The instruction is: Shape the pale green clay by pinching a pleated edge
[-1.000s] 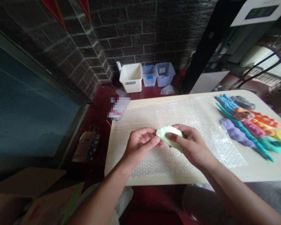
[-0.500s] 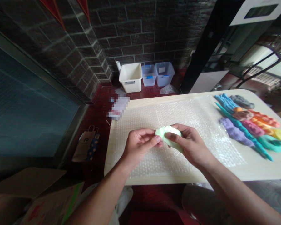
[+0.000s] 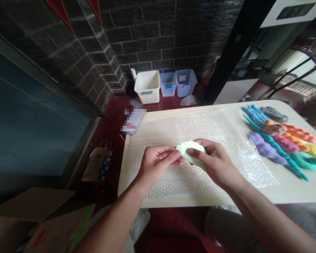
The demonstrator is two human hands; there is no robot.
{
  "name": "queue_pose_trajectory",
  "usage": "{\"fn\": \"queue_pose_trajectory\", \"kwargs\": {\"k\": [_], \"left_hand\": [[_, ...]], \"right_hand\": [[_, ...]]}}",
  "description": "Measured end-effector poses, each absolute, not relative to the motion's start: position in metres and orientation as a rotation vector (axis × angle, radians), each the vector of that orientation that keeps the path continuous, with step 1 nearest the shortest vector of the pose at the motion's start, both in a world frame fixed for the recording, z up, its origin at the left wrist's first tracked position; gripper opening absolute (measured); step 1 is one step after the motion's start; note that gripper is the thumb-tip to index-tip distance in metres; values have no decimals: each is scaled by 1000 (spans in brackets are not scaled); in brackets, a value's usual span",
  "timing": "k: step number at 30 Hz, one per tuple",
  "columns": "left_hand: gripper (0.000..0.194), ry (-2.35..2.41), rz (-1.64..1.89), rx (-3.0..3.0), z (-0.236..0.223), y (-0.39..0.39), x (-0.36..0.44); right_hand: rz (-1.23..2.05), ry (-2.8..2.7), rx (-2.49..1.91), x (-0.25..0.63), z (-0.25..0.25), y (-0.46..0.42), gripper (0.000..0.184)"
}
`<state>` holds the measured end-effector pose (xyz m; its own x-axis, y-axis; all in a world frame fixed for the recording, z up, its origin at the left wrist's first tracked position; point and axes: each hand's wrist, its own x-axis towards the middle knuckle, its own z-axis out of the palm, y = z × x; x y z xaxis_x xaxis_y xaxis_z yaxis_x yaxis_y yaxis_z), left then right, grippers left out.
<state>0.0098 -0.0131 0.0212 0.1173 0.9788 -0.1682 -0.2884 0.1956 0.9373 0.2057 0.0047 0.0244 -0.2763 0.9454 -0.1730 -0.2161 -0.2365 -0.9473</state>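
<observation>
A pale green, flattened piece of modelling clay [image 3: 193, 145] with a scalloped upper edge is held above the table between both hands. My left hand [image 3: 158, 163] pinches its left end between thumb and fingers. Across its front face lies the thumb of my right hand [image 3: 217, 160], with the fingers curled behind. The fingers partly cover the clay's lower side. Below the hands, a sheet of bubble wrap [image 3: 158, 133] is spread over the pale wooden table [image 3: 189, 202].
Several coloured clay pieces lie at the table's right, among them a purple lump [image 3: 267, 149] and a long teal strip [image 3: 281, 156]. Bins [image 3: 147, 88] stand by the brick wall. A paper bag [image 3: 94, 163] and a cardboard box [image 3: 55, 228] are at the left.
Both hands keep their hold on the green clay. The whole view has shifted slightly, and the left thumb sits marginally differently at the clay's left edge.
</observation>
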Motion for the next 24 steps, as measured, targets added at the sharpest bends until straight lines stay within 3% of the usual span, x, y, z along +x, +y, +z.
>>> {"fn": "queue_pose_trajectory", "kwargs": {"k": [10, 14, 24], "left_hand": [[34, 974, 1195, 885, 18, -11, 10], [28, 1016, 1189, 933, 18, -12, 10], [27, 924, 1173, 876, 24, -11, 10]], "right_hand": [[1549, -1284, -1096, 204, 29, 3, 31], [1531, -1325, -1089, 202, 32, 2, 32], [1619, -1207, -1061, 205, 25, 2, 28]]}}
